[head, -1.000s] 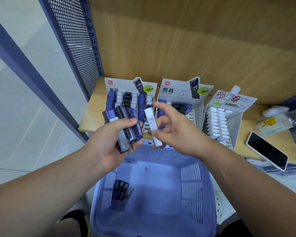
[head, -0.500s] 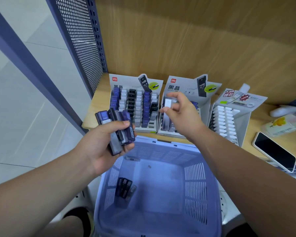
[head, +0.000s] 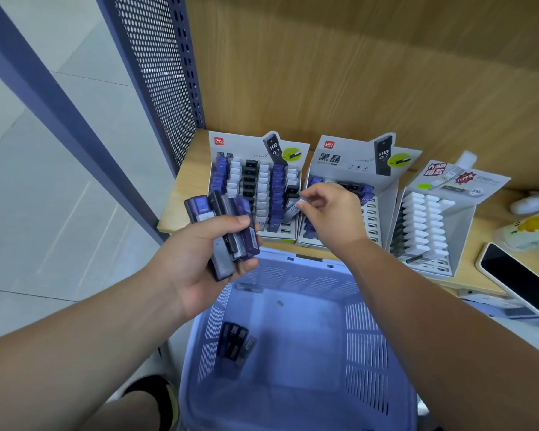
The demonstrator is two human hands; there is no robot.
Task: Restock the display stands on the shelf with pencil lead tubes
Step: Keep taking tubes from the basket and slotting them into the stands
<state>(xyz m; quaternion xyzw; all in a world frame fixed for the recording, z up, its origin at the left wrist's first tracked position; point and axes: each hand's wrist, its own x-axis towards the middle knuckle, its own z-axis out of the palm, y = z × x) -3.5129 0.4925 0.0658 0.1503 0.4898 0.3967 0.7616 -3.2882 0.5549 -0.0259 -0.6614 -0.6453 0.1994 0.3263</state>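
A white pencil lead tube [head: 294,209] is pinched between the thumb and fingertips of the person's right hand [head: 330,213]. It hangs just in front of the rightmost column of the left display stand [head: 240,150]. Only a short stretch of the tube shows past the fingers. Its long axis is tilted, with the upper end leaning away toward the stand, roughly along the slope of the rows. The column lies just left of the hand, so the coming move looks like a short slide left and down. The right hand is much the nearer of the two.

The left hand [head: 196,262] sits lower and closer to the person. Its thumb and fingers are wrapped round a fanned bundle of tubes [head: 218,203]. These are flat, rectangular and glossy, in purple, smoky grey and black plastic with pale labels.

The stands are stepped white card trays with printed back cards. The left one is nearly full. The middle stand [head: 349,163] shows many empty slots. A third stand [head: 462,231] holds only white pieces.

All three stand on a pale wooden shelf [head: 184,194]. Below it is a lavender slatted plastic basket [head: 367,353] with a few dark tubes [head: 234,340] on its floor. A phone [head: 520,278] lies face up at the far right.
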